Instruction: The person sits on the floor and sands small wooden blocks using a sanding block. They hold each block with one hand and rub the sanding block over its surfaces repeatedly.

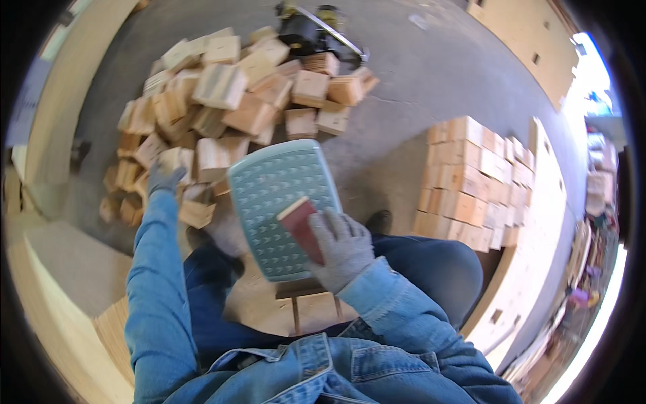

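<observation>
In my gloved right hand (344, 250) is a dark red sanding block (303, 229) with a pale edge. My fingers close round its right side, above the pale blue plastic stool top (279, 182) with a raised pattern. Whether the block touches the stool is hard to tell. My left arm reaches out to the pile, where my gloved left hand (165, 178) grips a wooden block (177, 160). Parts of those fingers are hidden and slightly blurred. Loose wooden blocks (252, 114) lie heaped around and beyond that hand.
Stacked wooden blocks (464, 182) stand in rows to the right, beside a long pale board (521, 249). A black object with a metal bar (330, 30) lies behind the heap. Wooden panels (74, 87) rise on the left. My legs straddle the stool.
</observation>
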Demonstrator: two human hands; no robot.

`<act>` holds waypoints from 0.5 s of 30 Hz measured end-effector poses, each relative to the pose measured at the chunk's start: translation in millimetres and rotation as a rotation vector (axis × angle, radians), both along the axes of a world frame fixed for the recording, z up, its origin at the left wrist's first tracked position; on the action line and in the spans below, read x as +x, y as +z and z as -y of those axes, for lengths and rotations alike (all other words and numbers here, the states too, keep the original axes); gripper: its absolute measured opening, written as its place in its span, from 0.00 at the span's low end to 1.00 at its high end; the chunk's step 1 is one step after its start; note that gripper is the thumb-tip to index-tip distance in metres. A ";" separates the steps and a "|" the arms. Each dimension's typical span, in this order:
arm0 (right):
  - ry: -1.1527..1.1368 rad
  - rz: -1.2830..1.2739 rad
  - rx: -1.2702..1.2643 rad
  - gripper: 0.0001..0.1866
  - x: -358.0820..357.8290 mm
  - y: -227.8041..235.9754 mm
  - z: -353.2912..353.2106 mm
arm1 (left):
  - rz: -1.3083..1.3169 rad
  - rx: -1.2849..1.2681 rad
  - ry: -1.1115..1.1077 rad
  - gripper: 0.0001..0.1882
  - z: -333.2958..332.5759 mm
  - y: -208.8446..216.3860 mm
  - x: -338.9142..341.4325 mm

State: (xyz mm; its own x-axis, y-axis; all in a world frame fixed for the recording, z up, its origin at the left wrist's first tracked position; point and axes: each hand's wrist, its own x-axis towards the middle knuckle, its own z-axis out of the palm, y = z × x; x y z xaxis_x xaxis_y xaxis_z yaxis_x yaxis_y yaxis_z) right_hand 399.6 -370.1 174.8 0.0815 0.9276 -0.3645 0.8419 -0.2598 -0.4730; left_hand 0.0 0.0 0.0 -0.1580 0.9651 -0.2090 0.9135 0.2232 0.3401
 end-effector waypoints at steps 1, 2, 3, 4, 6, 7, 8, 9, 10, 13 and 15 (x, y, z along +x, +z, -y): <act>0.001 0.003 -0.002 0.51 -10.7 4.4 -4.7 | 0.017 -0.008 -0.036 0.59 -8.5 -0.1 18.0; 0.004 0.005 -0.003 0.50 -19.5 8.2 -7.6 | 0.102 -0.051 -0.014 0.59 -7.4 11.7 17.6; 0.008 0.096 0.039 0.50 19.7 2.9 -0.8 | 0.264 -0.059 0.033 0.59 7.1 -2.1 69.5; -0.007 0.098 0.055 0.50 16.3 1.6 4.4 | 0.222 -0.024 0.046 0.59 14.7 0.3 68.8; -0.014 0.077 0.016 0.49 10.0 4.2 11.0 | 0.131 0.050 0.080 0.58 30.0 8.8 62.4; 0.001 0.075 -0.033 0.48 10.5 6.6 9.1 | 0.168 0.085 0.077 0.57 34.2 18.0 66.1; 0.018 0.073 -0.083 0.47 10.6 9.1 7.2 | 0.205 0.118 0.076 0.56 39.6 27.3 68.5; 0.034 0.073 -0.131 0.47 11.8 11.4 5.1 | 0.245 0.152 0.074 0.56 44.6 35.8 72.8; 0.053 0.080 -0.156 0.46 11.9 13.8 2.8 | 0.396 0.165 0.112 0.55 47.5 39.5 70.7; 0.080 0.110 -0.171 0.46 10.5 12.0 3.6 | 0.743 0.178 0.198 0.53 56.3 49.5 76.1; 0.051 0.123 -0.134 0.46 12.6 16.2 8.1 | 0.817 0.170 0.226 0.52 71.0 59.7 87.5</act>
State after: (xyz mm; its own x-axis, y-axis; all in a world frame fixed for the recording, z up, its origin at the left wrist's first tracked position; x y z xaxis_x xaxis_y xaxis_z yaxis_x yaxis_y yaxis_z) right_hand 412.2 -378.2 191.0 0.0870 0.8755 -0.4754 0.9051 -0.2689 -0.3295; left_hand 87.5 -71.0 59.7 -0.2126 0.9572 -0.1964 0.3082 0.2565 0.9161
